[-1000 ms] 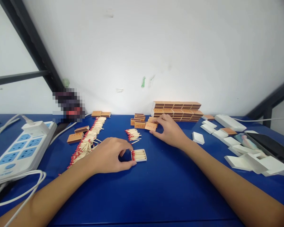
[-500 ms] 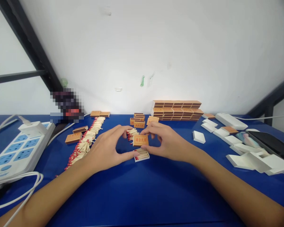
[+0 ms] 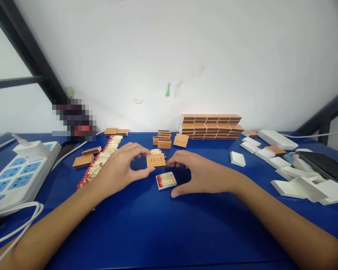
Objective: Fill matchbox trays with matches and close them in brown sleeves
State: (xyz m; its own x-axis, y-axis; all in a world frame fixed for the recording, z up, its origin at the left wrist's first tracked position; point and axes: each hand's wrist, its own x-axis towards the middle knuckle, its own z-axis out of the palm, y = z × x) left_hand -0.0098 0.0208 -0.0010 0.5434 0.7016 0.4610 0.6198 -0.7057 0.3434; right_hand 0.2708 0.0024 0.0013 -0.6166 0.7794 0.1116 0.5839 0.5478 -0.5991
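Note:
Between thumb and fingers, my left hand [image 3: 126,165] grips an orange matchbox sleeve [image 3: 156,160] with red lettering, held up off the table. Behind the sleeve a small pile of matches [image 3: 155,151] is partly hidden. Below it, a white matchbox tray [image 3: 174,184] filled with red-tipped matches [image 3: 166,179] lies on the blue table. My right hand [image 3: 197,172] is at the tray's right side, thumb and fingers apart, with nothing in it. A long heap of loose matches [image 3: 101,157] lies beyond and left of my left forearm.
Matchboxes are stacked [image 3: 211,127] against the wall, with several sleeves [image 3: 162,140] left of them. White trays [image 3: 278,162] and a phone [image 3: 323,165] lie on the right. A power strip [image 3: 19,176] with white cables occupies the left, near matchboxes [image 3: 83,161].
The sleeve has passed from my right hand to my left and moved left. My left thumb has come off the filled tray, and my right hand has opened.

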